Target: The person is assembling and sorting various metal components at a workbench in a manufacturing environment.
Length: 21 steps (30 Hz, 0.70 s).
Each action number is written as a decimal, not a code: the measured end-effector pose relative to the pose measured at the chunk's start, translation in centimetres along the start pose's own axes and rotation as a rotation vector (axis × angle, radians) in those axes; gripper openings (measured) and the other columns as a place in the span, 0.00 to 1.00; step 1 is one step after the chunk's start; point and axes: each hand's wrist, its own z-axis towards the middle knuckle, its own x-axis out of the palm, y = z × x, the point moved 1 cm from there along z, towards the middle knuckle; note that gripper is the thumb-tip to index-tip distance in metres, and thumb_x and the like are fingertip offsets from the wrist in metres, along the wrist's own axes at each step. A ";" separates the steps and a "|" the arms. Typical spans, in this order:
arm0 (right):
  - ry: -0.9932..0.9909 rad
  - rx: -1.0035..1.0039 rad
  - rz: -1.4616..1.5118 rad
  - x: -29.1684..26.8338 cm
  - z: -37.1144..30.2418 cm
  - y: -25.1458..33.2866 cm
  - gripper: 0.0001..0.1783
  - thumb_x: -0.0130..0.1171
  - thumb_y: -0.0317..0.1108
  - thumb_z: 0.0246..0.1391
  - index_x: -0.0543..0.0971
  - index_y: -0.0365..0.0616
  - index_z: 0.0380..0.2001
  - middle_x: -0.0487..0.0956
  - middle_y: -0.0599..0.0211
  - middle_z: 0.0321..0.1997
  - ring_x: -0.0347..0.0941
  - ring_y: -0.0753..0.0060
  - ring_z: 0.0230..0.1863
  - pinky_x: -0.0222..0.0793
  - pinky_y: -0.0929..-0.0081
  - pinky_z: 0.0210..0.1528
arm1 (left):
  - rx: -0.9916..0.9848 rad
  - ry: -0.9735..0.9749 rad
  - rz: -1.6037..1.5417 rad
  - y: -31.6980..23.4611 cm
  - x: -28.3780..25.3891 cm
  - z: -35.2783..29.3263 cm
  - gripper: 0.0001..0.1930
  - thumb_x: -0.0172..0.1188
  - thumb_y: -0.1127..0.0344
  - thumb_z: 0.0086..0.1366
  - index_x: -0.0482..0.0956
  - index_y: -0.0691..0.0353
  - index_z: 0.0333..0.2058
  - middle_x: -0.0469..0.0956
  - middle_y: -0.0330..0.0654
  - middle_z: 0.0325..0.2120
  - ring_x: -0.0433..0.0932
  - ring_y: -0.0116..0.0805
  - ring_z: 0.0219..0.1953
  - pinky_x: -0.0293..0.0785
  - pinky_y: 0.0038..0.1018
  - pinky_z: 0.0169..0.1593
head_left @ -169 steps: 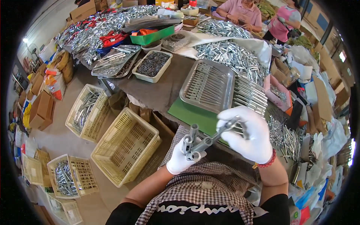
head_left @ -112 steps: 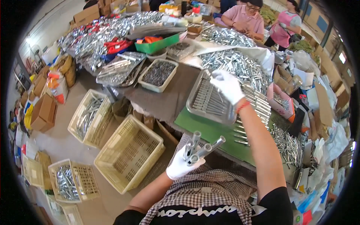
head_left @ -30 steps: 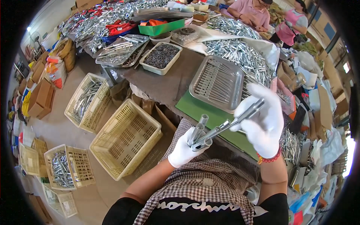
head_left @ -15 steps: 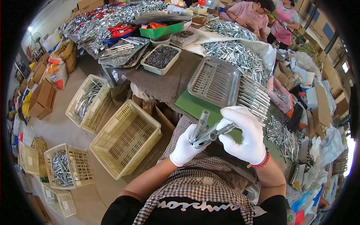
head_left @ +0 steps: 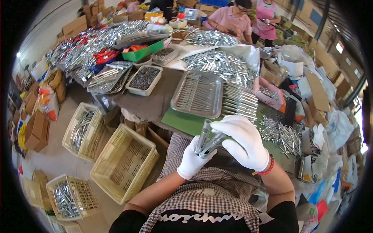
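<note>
Table (head_left: 149,101) edge before us: left hand (head_left: 192,160) clasps metal tubes (head_left: 203,136); right hand (head_left: 244,143) now encloses one's end, apparently bracing it.

The gloves (head_left: 244,145) are white. The right wrist (head_left: 273,174) has a red bead bracelet (head_left: 269,167). The apron (head_left: 210,194) is checked, brown and white; the shirt (head_left: 130,222) is black with white lettering (head_left: 187,218).
</note>
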 end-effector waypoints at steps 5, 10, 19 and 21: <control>-0.307 0.446 -0.109 -2.8 -5.2 1.0 0.47 0.74 0.40 0.35 0.67 0.38 0.60 0.69 0.50 0.60 0.68 0.51 0.58 0.62 0.60 0.62 | 0.023 0.117 0.086 -0.4 4.2 1.3 0.18 0.68 0.71 0.53 0.72 0.62 0.41 0.75 0.38 0.31 0.72 0.25 0.34 0.71 0.25 0.41; -0.511 0.627 0.338 -0.1 -9.8 -1.0 0.62 0.75 0.35 0.35 0.47 0.33 0.68 0.53 0.45 0.70 0.50 0.58 0.71 0.51 0.67 0.69 | -0.122 0.166 -0.301 0.8 9.6 2.1 0.19 0.61 0.74 0.59 0.69 0.62 0.48 0.74 0.37 0.42 0.73 0.27 0.41 0.72 0.25 0.44; -0.990 0.767 0.213 -3.0 -12.4 -0.7 0.38 0.62 0.21 0.45 0.64 0.44 0.62 0.72 0.63 0.53 0.72 0.73 0.51 0.66 0.74 0.55 | -0.486 0.524 -0.914 5.2 19.1 2.8 0.20 0.41 0.68 0.72 0.59 0.64 0.61 0.67 0.44 0.56 0.70 0.36 0.56 0.67 0.31 0.59; -1.019 0.735 0.151 -3.3 -13.3 -1.0 0.33 0.60 0.23 0.47 0.67 0.47 0.59 0.74 0.60 0.54 0.73 0.69 0.53 0.67 0.72 0.55 | -0.213 0.606 -0.370 4.2 19.8 2.7 0.21 0.40 0.70 0.73 0.57 0.63 0.63 0.65 0.44 0.58 0.68 0.35 0.59 0.65 0.32 0.61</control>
